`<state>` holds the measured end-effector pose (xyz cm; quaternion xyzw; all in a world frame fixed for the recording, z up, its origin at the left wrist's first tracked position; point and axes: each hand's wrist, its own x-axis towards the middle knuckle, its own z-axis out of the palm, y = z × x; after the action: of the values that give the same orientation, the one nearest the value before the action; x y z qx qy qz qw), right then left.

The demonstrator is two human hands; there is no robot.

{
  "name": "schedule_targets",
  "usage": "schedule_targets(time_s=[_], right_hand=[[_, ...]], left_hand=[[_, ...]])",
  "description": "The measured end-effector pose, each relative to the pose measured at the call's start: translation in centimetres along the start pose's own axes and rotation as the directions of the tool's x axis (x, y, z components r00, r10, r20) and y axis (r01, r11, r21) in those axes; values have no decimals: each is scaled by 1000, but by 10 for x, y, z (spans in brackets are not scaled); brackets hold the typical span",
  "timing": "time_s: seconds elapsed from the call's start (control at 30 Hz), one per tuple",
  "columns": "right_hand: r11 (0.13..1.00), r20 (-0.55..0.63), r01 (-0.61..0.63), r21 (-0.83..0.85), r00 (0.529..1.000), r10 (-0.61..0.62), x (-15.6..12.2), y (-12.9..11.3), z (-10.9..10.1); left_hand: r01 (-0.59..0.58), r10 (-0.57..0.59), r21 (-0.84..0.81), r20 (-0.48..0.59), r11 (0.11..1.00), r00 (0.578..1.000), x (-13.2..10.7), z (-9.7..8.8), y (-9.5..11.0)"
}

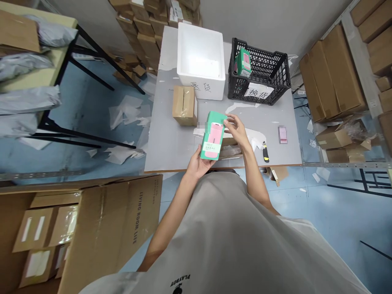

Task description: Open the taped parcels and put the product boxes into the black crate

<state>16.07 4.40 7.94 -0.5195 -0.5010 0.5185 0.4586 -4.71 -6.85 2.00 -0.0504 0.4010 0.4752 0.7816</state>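
Observation:
A green product box (213, 136) with a pink device pictured on its front is held up over the near part of the table. My left hand (198, 163) supports its lower left end, fingers curled under it. At the upper right edge, my right hand (236, 130) grips the same box between thumb and fingers. Partly hidden behind my right hand and forearm lies an opened cardboard box (229, 149). To the right of that rests a black and yellow utility knife (265, 152). A taped carton (185, 106) stands left of the green box.
A white foam box (200, 87) and a black plastic crate (259, 73) holding green boxes (244, 61) stand along the table's (171, 151) back. A pink phone-like item (282, 134) lies at right. A large carton (116, 220) filled with smaller boxes is at lower left.

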Motion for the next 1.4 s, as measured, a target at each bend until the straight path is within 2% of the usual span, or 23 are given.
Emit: schedule_targets(time_s=[0.13, 0.3, 0.43, 0.57, 0.7, 0.8, 0.87, 0.93, 1.03, 1.1, 1.13, 1.17, 1.2, 1.27, 1.33, 1.4], right_hand=[[999, 32, 28, -31, 999, -27, 3, 4, -2], [999, 45, 33, -36, 998, -32, 2, 12, -6], [1000, 14, 10, 22, 1000, -10, 2, 18, -9], [995, 17, -84, 57, 996, 83, 1, 24, -7], [994, 13, -96, 49, 995, 96, 4, 30, -4], [997, -71, -74, -24, 995, 72, 6, 35, -2], [994, -108, -47, -97, 994, 37, 4, 37, 1], [986, -74, 4, -165, 997, -17, 0, 36, 7], [968, -41, 64, -242, 996, -76, -6, 31, 20], [965, -71, 62, -256, 994, -83, -9, 27, 27], [968, -85, 58, -243, 993, -81, -9, 25, 28], [974, -90, 57, -219, 993, -78, -8, 24, 27], [981, -87, 58, -188, 993, -75, -7, 23, 25], [992, -70, 56, -116, 995, -64, -5, 22, 17], [998, -49, 39, -55, 998, -42, -5, 21, 8], [1000, -32, 16, -18, 999, -16, -7, 21, 1]], left_hand=[[84, -83, -10, 48, 996, 995, -2, 2, 2], [77, -78, 18, 47, 997, 996, -1, 3, 2], [-72, 70, 100, 28, 992, 997, 2, 5, -3], [-228, 227, 202, 28, 952, 973, 1, 7, -8], [-299, 295, 300, 63, 906, 954, 2, 6, -10], [-348, 360, 399, 47, 848, 932, 7, 1, -10], [-408, 466, 508, 16, 758, 885, 10, -2, -10], [-468, 607, 645, 9, 604, 795, 10, -2, -11], [-504, 757, 802, 102, 321, 646, 2, 3, -13], [-523, 780, 827, 187, 203, 598, -6, 7, -15], [-540, 772, 819, 213, 193, 599, -9, 8, -15], [-557, 755, 800, 219, 224, 618, -11, 9, -15], [-567, 729, 771, 205, 292, 654, -12, 8, -14], [-529, 631, 692, 136, 491, 764, -10, 4, -9], [-418, 482, 612, 68, 672, 874, -5, -1, -2], [-311, 350, 563, 41, 766, 936, -2, -4, 3]])
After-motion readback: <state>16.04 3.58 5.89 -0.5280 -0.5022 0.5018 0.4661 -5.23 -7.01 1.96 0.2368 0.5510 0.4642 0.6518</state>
